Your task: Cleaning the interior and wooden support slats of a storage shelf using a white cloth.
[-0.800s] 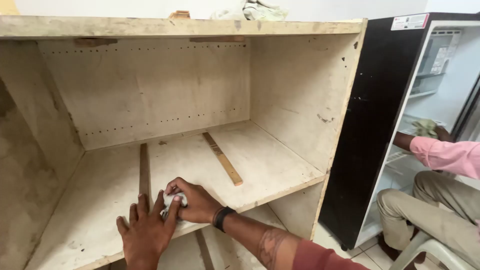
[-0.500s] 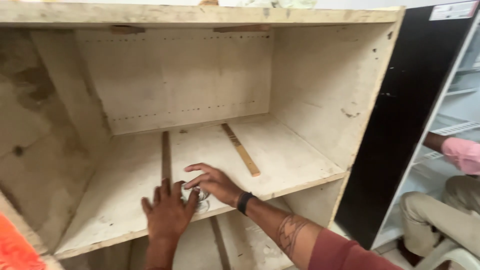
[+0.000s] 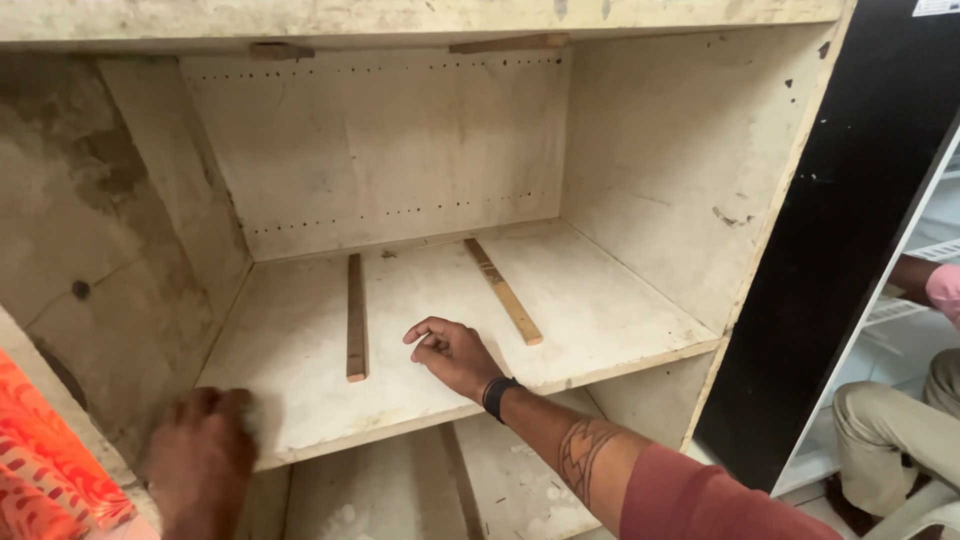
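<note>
Head view, cabinet interior: left hand (image 3: 203, 455) has shifted from mid-shelf to the near-left edge of the worn pale wooden shelf (image 3: 600, 320), blurred, possibly closed on a whitish cloth; grip cannot be told. Right hand (image 3: 455, 352), black wristband, rests mid-shelf, fingers loosely curled, now empty. Two thin wooden strips: left (image 3: 356, 315), right (image 3: 503, 291). Orange patterned fabric (image 3: 45, 465) near left.

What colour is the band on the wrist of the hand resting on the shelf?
Black wristband, clearest in the head view.
</note>
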